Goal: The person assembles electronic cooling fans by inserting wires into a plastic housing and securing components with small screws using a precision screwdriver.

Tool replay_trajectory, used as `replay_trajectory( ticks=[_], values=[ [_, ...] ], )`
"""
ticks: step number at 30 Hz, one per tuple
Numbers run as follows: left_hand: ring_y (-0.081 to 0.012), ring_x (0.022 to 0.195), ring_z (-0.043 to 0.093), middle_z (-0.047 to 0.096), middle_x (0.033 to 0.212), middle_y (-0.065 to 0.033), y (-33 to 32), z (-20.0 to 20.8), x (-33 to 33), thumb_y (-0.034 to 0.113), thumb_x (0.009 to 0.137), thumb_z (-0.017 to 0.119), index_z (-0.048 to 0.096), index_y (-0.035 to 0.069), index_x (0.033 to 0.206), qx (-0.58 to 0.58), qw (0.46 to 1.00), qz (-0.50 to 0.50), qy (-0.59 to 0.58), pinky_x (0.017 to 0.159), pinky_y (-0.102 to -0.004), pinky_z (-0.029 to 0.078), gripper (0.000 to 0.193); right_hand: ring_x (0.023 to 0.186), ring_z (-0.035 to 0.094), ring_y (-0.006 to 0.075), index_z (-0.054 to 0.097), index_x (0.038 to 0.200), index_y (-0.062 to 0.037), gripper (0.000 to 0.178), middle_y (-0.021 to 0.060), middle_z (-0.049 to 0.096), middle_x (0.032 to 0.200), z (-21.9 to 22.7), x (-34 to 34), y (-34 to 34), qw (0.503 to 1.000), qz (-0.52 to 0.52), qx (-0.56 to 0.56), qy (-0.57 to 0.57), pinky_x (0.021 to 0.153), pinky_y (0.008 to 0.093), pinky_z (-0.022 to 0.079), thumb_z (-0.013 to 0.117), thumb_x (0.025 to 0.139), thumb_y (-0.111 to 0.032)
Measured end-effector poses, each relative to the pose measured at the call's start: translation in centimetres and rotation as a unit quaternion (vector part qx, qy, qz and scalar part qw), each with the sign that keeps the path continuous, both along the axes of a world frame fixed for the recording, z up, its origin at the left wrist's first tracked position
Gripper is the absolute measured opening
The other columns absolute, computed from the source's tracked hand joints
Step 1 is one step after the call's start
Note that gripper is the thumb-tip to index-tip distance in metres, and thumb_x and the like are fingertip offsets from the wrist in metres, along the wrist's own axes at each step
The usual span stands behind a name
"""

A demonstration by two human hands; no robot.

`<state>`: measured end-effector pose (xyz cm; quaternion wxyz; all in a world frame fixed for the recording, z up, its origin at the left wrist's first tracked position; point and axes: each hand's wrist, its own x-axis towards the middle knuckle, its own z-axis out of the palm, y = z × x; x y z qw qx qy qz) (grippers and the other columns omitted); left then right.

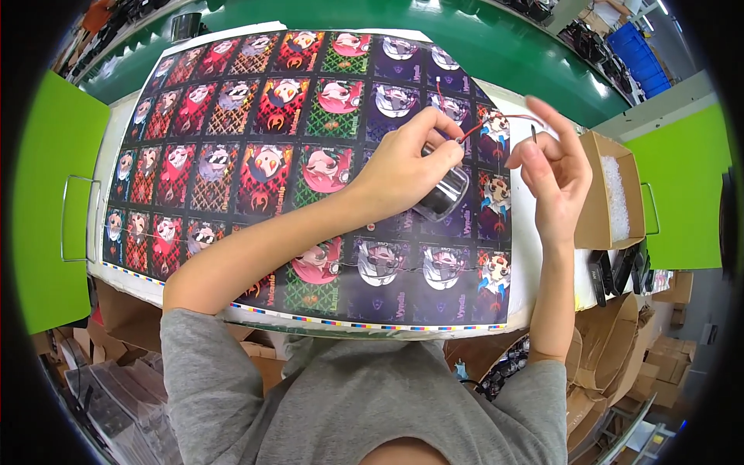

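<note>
My left hand (411,164) is closed, thumb and index finger pinching a thin red-and-black wire (502,116). The wire arcs over to the right, toward my right hand. Another stretch of red wire rises behind my left fingers and ends in a small white connector (438,79). Below those fingers is a glossy black rounded housing (446,195); whether they also grip it is hidden. My right hand (554,174) is held up to the right, index finger raised and thumb bent in. A thin dark pointed piece (533,133) sticks up at its thumb tip; its kind cannot be made out.
A large printed sheet (232,155) with rows of cartoon pictures covers the white table. At the right stands a cardboard box (593,194) of white packing material, with black items (612,275) near it. A dark cup (186,27) stands at the far left. Green panels flank the table.
</note>
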<state>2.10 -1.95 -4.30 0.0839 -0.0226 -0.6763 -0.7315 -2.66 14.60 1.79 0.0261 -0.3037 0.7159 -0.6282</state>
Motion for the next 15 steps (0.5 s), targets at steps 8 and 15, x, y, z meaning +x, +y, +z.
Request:
replay_trajectory(
  ticks=[8,15],
  values=[
    [-0.0145,0.067,0.053,0.055,0.076,-0.0090,-0.2,0.1,0.4,0.014,0.084,0.047,0.044,0.001,0.097,-0.020,0.999,0.024,0.036,0.060,-0.0296,0.041,0.019,0.055,0.046,0.0050,0.056,0.088,0.0015,0.012,0.0037,0.055,0.066,-0.1,0.1,0.3,0.998,0.060,0.027,-0.001,0.045,0.0190,0.031,0.047,0.085,-0.007],
    [-0.0233,0.085,0.048,0.047,0.091,-0.0134,0.0,0.9,1.3,0.004,0.076,0.046,0.043,-0.001,0.100,-0.264,0.946,0.113,0.150,0.077,-0.0323,0.040,0.024,0.051,0.048,0.0132,0.063,0.095,-0.0021,0.024,0.0065,0.050,0.061,-0.3,1.6,-1.6,0.955,-0.011,0.191,0.228,0.047,0.0232,0.037,0.056,0.074,0.006]
  ],
)
